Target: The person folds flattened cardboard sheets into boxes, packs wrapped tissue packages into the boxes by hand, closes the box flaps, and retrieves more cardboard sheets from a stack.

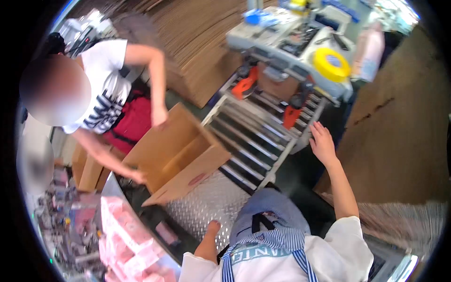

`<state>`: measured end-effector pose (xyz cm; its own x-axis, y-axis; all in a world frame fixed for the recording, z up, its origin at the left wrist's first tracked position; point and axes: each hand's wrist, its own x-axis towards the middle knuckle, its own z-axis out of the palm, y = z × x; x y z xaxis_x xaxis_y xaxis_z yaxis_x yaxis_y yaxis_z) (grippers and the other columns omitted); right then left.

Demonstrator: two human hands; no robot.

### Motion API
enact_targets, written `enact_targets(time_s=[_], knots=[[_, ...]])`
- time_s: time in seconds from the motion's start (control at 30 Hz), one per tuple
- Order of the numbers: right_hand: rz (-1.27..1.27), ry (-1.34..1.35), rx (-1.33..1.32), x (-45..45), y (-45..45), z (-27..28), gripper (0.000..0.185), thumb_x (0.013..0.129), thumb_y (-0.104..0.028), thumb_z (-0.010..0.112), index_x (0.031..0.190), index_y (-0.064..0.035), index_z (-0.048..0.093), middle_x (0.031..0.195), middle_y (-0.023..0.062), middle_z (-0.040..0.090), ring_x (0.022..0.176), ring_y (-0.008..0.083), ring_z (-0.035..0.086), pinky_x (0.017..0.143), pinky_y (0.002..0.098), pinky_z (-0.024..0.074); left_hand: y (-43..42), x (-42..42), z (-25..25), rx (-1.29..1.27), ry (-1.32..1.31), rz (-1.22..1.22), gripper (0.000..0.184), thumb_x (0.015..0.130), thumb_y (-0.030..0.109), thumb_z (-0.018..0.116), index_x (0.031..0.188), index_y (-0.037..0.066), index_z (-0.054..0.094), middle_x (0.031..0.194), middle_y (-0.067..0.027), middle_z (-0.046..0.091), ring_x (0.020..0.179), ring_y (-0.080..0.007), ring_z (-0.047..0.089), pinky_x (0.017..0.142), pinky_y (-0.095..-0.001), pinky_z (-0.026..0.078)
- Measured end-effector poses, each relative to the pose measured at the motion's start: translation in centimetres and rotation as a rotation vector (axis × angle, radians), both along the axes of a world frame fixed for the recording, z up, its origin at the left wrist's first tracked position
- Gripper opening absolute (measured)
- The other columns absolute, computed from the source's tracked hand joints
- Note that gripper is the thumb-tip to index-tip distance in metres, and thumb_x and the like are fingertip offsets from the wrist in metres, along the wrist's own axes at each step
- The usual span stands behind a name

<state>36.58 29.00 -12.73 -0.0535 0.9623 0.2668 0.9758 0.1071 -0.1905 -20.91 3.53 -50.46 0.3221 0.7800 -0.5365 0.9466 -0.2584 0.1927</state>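
Note:
My right hand (323, 143) is stretched forward with its fingers extended, beside the side rail of the roller conveyor (249, 141), holding nothing. Low above the diamond-plate metal surface (202, 199) is my left hand (213, 229); it is small and blurred, and its fingers cannot be made out. Across from me a co-worker's hands grip an open cardboard box (183, 155), tilted over the plate at the near end of the rollers. The box's open side faces up, and its inside looks bare.
A carton-sealing machine (291, 51) with orange parts and a yellow tape roll (331, 65) stands over the conveyor's far end. Flat cardboard stacks (202, 70) rise behind, with another stack (394, 127) at right. Pink bags (124, 239) lie at lower left.

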Motion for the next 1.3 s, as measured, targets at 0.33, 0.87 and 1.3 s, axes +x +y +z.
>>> enact_targets(time_s=[0.33,0.87,1.3], knots=[[-0.429,-0.761,1.295,7.6,-23.6,42.6,0.007,0.075,-0.008,0.067,0.076,-0.0071,0.06,0.075,0.0056,0.058,0.074,0.0232,0.054,0.067,0.0334,0.0429,13.4,22.1,2.1,-0.462,-0.261,-0.049,0.032,0.079,0.031,0.048,0.096,0.011,0.067,0.107,-0.0109,0.063,0.103,-0.0282,0.057,0.087,-0.0459,0.044],[-1.195,-0.982,0.805,11.9,-27.9,66.9,0.019,0.076,-0.017,0.053,0.079,-0.0101,0.071,0.087,0.0118,0.068,0.084,0.0272,0.065,0.072,0.0388,0.0489,9.2,34.4,11.5,-0.514,-0.494,0.264,0.026,0.079,0.026,0.051,0.089,0.006,0.066,0.09,-0.01,0.065,0.087,-0.0264,0.062,0.075,-0.0425,0.048],[0.092,-0.725,1.609,5.2,-24.7,61.5,0.016,0.084,-0.022,0.057,0.082,-0.0077,0.065,0.073,0.012,0.062,0.072,0.0256,0.06,0.07,0.0385,0.0466,9.9,31.1,21.2,0.167,-0.988,0.545,0.022,0.085,0.02,0.057,0.098,0.003,0.061,0.08,-0.0089,0.065,0.079,-0.018,0.061,0.07,-0.0322,0.049]])
